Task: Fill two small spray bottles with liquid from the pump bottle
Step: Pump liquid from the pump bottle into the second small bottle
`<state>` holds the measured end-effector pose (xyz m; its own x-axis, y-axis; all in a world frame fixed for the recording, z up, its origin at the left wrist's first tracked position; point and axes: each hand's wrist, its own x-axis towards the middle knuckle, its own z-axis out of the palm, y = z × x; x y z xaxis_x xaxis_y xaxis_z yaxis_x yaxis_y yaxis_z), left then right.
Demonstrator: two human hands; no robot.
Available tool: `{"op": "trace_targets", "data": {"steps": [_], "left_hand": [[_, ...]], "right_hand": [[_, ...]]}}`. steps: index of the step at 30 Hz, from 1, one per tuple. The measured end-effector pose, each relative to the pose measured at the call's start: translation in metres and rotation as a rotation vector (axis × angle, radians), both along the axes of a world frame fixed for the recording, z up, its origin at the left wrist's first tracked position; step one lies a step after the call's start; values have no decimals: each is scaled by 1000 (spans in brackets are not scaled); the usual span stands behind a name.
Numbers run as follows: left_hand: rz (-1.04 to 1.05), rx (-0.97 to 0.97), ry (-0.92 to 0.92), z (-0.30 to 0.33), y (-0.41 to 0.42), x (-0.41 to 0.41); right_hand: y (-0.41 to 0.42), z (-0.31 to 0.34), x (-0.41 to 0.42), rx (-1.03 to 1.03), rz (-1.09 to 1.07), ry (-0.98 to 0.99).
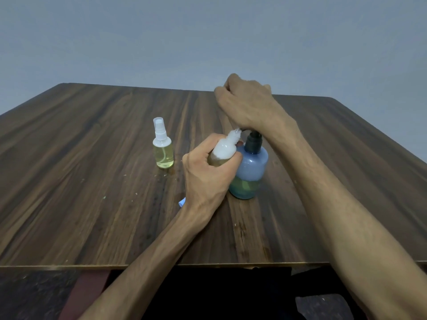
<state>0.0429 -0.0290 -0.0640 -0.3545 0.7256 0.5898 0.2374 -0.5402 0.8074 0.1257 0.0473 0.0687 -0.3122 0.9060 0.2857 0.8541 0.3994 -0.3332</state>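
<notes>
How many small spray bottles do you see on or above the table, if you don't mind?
2: one capped spray bottle stands left on the table; one open bottle is held in the left hand beside the pump bottle.

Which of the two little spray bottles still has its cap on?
The spray bottle standing alone on the table, left of the hands, has its white sprayer on. The bottle in the left hand is open-necked, tilted at the pump.

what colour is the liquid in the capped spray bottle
Pale yellow, seen through the clear spray bottle in the head view.

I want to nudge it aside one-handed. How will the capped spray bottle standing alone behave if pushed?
The capped spray bottle is narrow, tall and only part full, so probably light and apt to tip. Its smooth clear wall may slide easily on the table.
</notes>
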Motion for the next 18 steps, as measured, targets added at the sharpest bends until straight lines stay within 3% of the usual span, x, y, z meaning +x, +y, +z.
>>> {"op": "trace_targets", "data": {"steps": [3, 6, 10, 18], "left_hand": [[3, -15, -6, 0, -1, 0], [-1, 1, -16, 0, -2, 0], [8, -22, -13, 1, -1, 1], [15, -15, -5, 0, -1, -1]], "right_hand": [[1, 0, -1, -50, 8, -76], [1, 4, 3, 49, 10, 6], [2, 0, -1, -31, 0, -70], [1, -1, -2, 59, -6, -60]]}}
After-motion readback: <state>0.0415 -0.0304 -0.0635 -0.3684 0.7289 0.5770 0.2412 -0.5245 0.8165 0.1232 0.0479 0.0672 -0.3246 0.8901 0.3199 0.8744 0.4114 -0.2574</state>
